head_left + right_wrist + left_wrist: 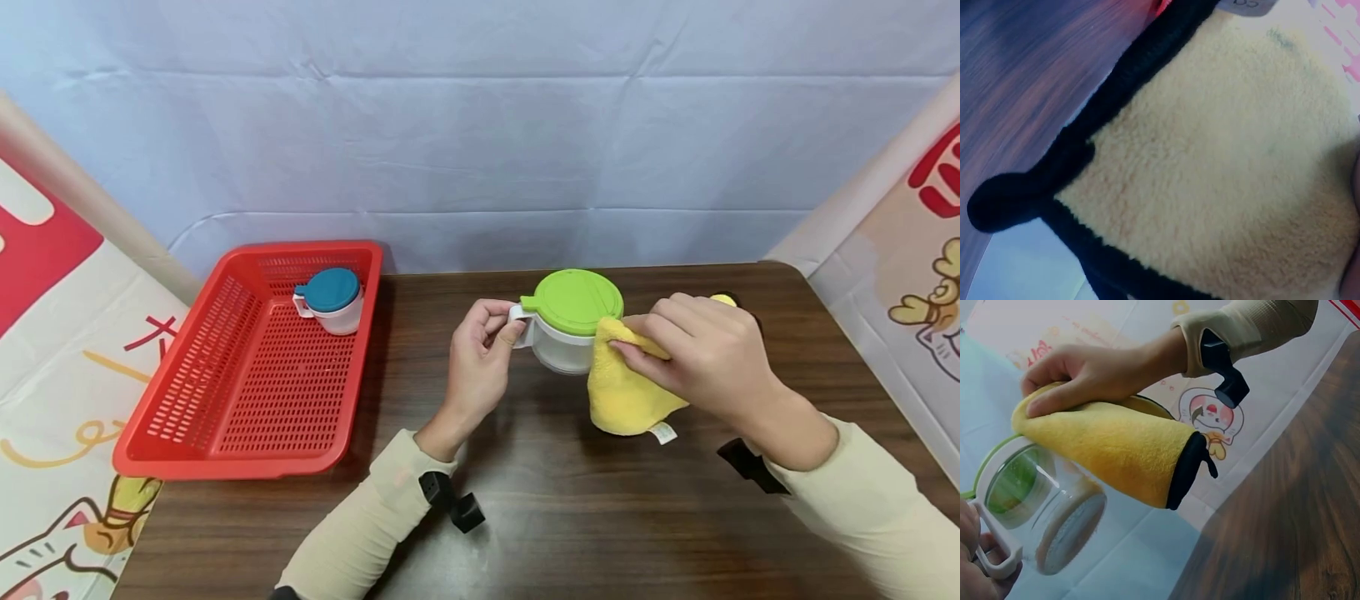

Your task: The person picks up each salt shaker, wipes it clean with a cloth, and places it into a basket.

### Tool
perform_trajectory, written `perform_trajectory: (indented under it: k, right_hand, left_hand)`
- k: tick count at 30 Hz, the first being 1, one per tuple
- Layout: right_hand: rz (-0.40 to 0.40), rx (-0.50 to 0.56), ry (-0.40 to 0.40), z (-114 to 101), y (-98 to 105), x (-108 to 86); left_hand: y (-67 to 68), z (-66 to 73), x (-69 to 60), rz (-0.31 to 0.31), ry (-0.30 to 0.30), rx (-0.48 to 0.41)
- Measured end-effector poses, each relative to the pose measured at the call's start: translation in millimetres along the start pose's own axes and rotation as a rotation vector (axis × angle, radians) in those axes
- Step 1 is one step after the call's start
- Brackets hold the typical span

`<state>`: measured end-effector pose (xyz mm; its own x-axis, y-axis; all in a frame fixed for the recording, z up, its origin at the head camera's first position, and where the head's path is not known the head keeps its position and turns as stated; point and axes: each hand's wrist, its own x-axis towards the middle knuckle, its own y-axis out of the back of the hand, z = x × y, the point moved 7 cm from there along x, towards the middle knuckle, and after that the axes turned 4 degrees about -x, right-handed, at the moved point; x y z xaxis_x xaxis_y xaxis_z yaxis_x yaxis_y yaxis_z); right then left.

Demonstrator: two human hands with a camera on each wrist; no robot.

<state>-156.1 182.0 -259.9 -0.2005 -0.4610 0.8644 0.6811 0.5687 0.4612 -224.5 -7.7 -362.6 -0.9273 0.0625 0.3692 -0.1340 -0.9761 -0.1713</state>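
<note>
Well right of basket rim: held jar, cloth.

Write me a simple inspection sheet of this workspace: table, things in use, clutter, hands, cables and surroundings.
Surface: dark wood-grain table.
Job's things: green-lidded jar; yellow cloth with black edging, at the jar's side.
Clutter: nothing loose seen; a red basket holds a blue-lidded jar.
Hands: left hand holds the green-lidded jar's white handle; right hand pinches the cloth.
Cables: nothing seen.
Surroundings: pale backdrop behind; printed sheets either side.
</note>
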Motion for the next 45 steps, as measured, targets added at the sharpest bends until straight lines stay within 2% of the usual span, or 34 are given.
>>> perform_trajectory:
  k: [9, 19, 26, 34, 45]
  right_hand:
    - [-0.039, 0.010, -0.006, 15.2, 4.3, -6.7]
    - [-0.062, -0.059, -0.035, 32.0, -2.4, -12.7]
    - [-0.073, -0.100, -0.018, 34.4, -5.9, -11.5]
    - [-0.068, -0.107, 0.007, 36.2, -7.4, -9.9]
    - [-0.075, -0.145, -0.034, 40.1, -2.9, -9.1]
  left_hand:
    - [-0.9, -1.3, -0.1, -0.023, 0.019, -0.011]
    - [0.2, -0.5, 0.3, -0.020, 0.014, -0.007]
    - [0.7, -3.8, 0.0, -0.015, 0.032, -0.010]
    - [2.0, -4.9, -0.5, 0.007, 0.028, -0.006]
    - [5.2, -7.2, 0.5, 0.061, 0.058, -0.012]
